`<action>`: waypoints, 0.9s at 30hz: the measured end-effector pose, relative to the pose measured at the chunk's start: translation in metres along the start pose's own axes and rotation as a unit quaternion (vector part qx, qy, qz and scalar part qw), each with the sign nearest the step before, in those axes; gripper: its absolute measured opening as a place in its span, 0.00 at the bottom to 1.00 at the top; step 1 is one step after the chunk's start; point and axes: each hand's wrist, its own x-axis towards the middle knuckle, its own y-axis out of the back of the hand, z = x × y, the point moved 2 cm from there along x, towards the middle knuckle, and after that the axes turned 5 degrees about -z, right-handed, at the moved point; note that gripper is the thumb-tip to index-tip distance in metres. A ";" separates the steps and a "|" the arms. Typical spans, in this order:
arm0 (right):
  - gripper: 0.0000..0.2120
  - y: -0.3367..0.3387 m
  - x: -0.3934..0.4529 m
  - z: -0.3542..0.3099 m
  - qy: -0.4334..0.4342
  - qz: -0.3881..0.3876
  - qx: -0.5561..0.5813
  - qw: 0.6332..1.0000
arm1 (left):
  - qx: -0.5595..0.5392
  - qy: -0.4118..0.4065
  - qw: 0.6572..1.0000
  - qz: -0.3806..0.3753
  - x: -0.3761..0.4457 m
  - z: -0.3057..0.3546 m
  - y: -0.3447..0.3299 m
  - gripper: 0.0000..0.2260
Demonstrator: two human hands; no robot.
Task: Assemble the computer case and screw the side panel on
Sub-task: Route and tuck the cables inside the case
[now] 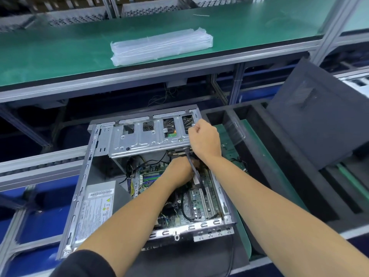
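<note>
Hands: R hand (203, 137) fisted on drive cage (149, 134) edge to hold it up, L hand (180, 170) curled underneath inside case (83, 176), prob routing cable (194, 170); L grip unclear.

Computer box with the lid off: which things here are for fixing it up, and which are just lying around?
For the job:
- open computer case
- metal drive cage, right hand gripping its edge
- left hand down among the cables
- dark side panel, leaning at the right

Just lying about:
- plastic-wrapped bundle on the green shelf
</note>
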 end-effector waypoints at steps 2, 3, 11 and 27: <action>0.09 0.000 0.000 0.000 -0.001 -0.002 -0.002 1.000 | -0.033 0.040 0.999 0.001 0.001 -0.008 -0.001 0.06; 0.09 0.000 0.000 -0.001 -0.002 -0.002 -0.005 1.000 | -0.052 0.052 0.997 -0.001 0.001 -0.010 -0.002 0.06; 0.08 0.000 0.000 -0.002 -0.005 -0.003 -0.009 1.000 | -0.177 0.109 0.978 -0.018 0.005 -0.021 -0.005 0.09; 0.09 0.000 -0.001 -0.002 0.001 0.002 -0.017 1.000 | 0.019 0.002 0.999 -0.040 0.006 0.003 0.003 0.07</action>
